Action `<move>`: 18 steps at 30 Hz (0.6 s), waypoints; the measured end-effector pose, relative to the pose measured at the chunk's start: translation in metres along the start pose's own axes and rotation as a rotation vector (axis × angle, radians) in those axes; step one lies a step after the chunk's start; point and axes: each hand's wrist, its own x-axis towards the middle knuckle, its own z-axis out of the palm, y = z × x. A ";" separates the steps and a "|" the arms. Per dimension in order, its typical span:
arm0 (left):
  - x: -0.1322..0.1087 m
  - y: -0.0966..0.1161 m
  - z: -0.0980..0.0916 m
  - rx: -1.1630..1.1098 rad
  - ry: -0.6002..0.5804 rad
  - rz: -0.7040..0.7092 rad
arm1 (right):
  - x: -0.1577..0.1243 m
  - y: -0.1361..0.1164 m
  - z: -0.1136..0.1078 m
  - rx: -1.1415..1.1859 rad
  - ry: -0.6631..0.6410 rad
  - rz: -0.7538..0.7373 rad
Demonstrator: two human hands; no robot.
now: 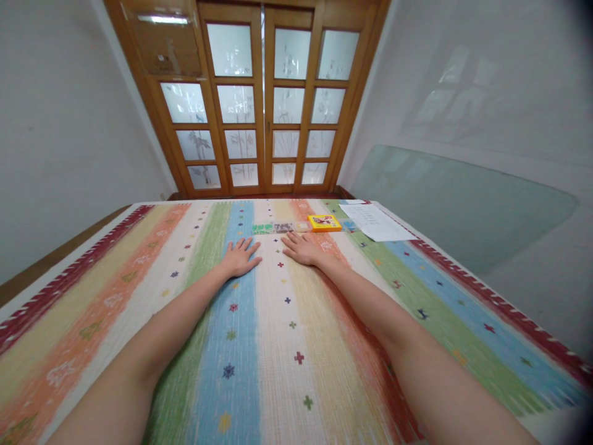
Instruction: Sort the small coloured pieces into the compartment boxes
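Observation:
My left hand (pixel 240 257) lies flat on the striped tablecloth (pixel 278 334), fingers spread, over the blue stripe. To its right, my right hand (pixel 299 248) also rests palm down with its fingers apart, holding nothing. Just beyond my hands lies a row of clear plastic bags or a case (pixel 278 228) with small green and dark pieces; I cannot make out what they are. A yellow box (pixel 324 223) with a picture on its top sits at the right part of that row, beyond my right hand.
A printed sheet of paper (pixel 377 222) lies at the far right of the table. Behind the table stand wooden doors with frosted panes (pixel 238 104). A pale glass panel (pixel 458 198) leans along the right wall. A white wall (pixel 69 123) rises at the left.

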 end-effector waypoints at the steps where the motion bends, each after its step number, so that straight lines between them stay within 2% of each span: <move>1: 0.000 0.000 0.000 0.000 0.001 -0.002 | 0.000 0.000 0.000 -0.001 0.000 -0.001; 11: -0.005 0.005 -0.006 -0.011 0.012 -0.002 | -0.005 -0.004 0.002 -0.004 0.043 -0.009; 18: -0.009 0.005 -0.008 -0.009 0.057 0.063 | -0.019 -0.028 0.007 0.014 0.066 -0.002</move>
